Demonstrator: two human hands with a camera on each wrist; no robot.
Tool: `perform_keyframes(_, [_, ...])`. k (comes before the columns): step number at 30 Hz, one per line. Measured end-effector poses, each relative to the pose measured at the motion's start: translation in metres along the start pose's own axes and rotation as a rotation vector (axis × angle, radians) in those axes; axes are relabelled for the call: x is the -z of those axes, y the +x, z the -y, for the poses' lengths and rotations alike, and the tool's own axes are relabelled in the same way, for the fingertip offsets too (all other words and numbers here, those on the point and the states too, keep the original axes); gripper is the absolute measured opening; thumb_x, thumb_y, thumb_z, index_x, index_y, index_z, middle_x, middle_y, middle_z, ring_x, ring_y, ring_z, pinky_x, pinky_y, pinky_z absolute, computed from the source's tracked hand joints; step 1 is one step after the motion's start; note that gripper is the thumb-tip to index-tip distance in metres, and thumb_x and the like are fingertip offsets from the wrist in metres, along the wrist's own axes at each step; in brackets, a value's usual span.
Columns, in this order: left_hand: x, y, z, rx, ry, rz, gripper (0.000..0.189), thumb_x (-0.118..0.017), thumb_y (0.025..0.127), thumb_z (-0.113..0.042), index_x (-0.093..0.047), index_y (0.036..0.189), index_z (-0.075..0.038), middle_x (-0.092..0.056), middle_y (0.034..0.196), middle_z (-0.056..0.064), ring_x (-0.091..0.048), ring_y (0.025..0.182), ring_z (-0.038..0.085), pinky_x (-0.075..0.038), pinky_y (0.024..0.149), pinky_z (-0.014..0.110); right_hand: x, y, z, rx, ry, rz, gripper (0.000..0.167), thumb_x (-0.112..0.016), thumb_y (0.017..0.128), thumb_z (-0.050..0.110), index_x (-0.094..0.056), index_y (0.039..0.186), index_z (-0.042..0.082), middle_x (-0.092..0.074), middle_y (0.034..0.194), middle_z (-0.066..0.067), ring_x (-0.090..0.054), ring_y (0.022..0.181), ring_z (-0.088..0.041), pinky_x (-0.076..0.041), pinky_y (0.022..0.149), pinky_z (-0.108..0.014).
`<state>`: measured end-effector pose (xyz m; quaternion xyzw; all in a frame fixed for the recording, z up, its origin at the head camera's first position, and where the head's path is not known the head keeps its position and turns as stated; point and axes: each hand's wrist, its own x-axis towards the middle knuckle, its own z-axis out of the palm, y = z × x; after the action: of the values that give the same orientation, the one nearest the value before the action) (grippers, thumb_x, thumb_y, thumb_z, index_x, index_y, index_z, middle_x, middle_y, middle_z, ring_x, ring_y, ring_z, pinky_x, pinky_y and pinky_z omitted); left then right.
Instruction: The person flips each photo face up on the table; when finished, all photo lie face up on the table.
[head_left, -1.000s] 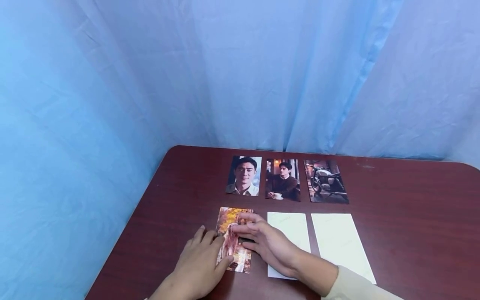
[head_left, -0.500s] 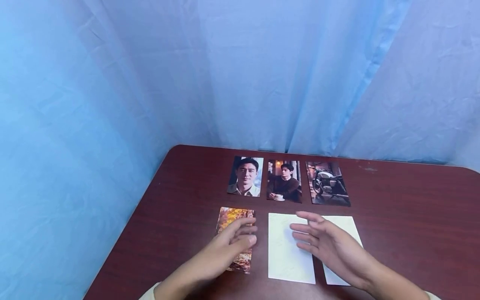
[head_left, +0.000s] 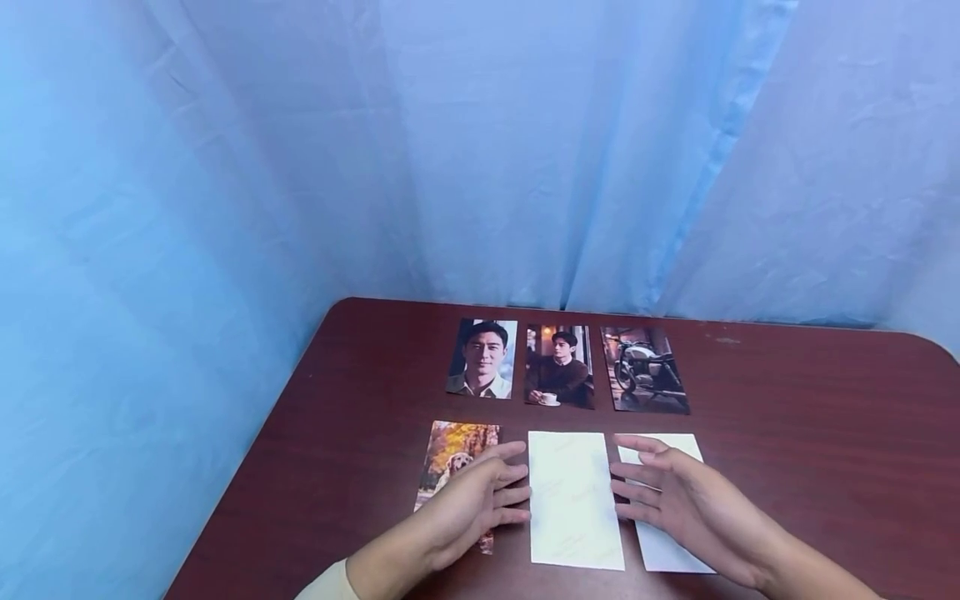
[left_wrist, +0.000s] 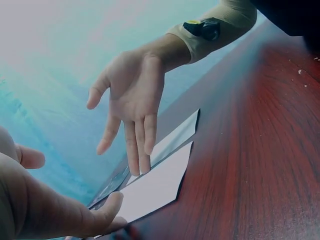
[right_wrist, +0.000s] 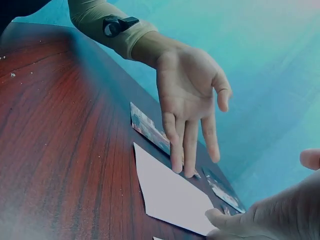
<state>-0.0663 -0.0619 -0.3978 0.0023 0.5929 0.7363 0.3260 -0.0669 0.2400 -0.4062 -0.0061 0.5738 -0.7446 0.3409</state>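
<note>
A face-down white photo card (head_left: pixel 573 500) lies in the middle of the near row, between both hands. At its left edge are the extended fingers of my left hand (head_left: pixel 468 504), which partly covers a photo card of a dog among autumn leaves (head_left: pixel 453 446). My right hand (head_left: pixel 693 508) has its straight fingertips along the card's right edge, above another face-down white card (head_left: pixel 678 554). Both palms face inward in the left wrist view, where the right hand (left_wrist: pixel 137 85) hangs over the white cards. Whether the fingertips touch the middle card I cannot tell.
A far row holds three face-up photo cards: a portrait (head_left: pixel 482 358), a person with a coffee cup (head_left: pixel 558 367) and a motorcycle (head_left: pixel 645 371). They lie on a dark red wooden table (head_left: pixel 810 433). Blue curtains (head_left: pixel 480 167) hang behind and to the left.
Both hands were over the dog card; the right hand moved right first, then the left hand shifted right. They now flank the middle white card, whose position has shifted little.
</note>
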Motion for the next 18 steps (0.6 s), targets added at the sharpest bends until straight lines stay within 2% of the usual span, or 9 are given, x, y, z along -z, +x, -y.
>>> perform_keyframes(5, [0.0002,-0.0002,0.0007,-0.002,0.032,0.006,0.064,-0.041,0.106,-0.024,-0.028,0.163,0.002,-0.026,0.167,0.038,-0.031,0.155,0.056,-0.048,0.117,0.057,-0.0017,0.007,-0.0014,0.003,-0.041,-0.081,0.065,-0.03,0.115,0.037,-0.004,0.166,0.005,-0.003,0.174,-0.034,-0.018,0.16,-0.054,-0.052,0.114,-0.042])
perform_keyframes(9, [0.0004,0.0001,0.002,-0.01,0.054,-0.002,0.061,-0.041,0.107,-0.024,-0.032,0.161,0.002,-0.027,0.167,0.037,-0.031,0.155,0.056,-0.049,0.115,0.055,0.0015,0.0079,-0.0032,0.014,-0.049,-0.124,0.059,-0.028,0.116,0.037,-0.013,0.165,0.008,-0.02,0.172,-0.03,-0.045,0.151,-0.038,-0.053,0.11,-0.04])
perform_keyframes(13, [0.0006,0.0004,0.0019,-0.017,0.061,-0.014,0.059,-0.042,0.107,-0.024,-0.036,0.16,0.001,-0.03,0.167,0.036,-0.033,0.155,0.054,-0.05,0.114,0.055,0.0059,0.0086,-0.0011,0.038,-0.025,-0.107,0.049,-0.029,0.116,0.035,-0.022,0.161,0.016,-0.047,0.16,-0.011,-0.057,0.138,-0.019,-0.052,0.108,-0.039])
perform_keyframes(15, [0.0,0.0005,0.0016,-0.021,0.068,-0.017,0.059,-0.042,0.107,-0.024,-0.037,0.16,0.001,-0.032,0.166,0.035,-0.033,0.154,0.054,-0.049,0.115,0.055,0.0066,0.0095,0.001,0.046,0.002,-0.087,0.044,-0.029,0.116,0.034,-0.026,0.158,0.02,-0.055,0.152,0.0,-0.059,0.135,-0.016,-0.052,0.107,-0.038])
perform_keyframes(18, [-0.0023,0.0006,0.001,-0.021,0.083,-0.019,0.058,-0.044,0.107,-0.025,-0.039,0.158,0.001,-0.035,0.166,0.031,-0.034,0.154,0.053,-0.047,0.116,0.057,0.0052,0.0105,0.0034,0.056,0.049,-0.056,0.036,-0.029,0.117,0.033,-0.032,0.152,0.025,-0.059,0.146,0.005,-0.061,0.134,-0.016,-0.052,0.107,-0.037])
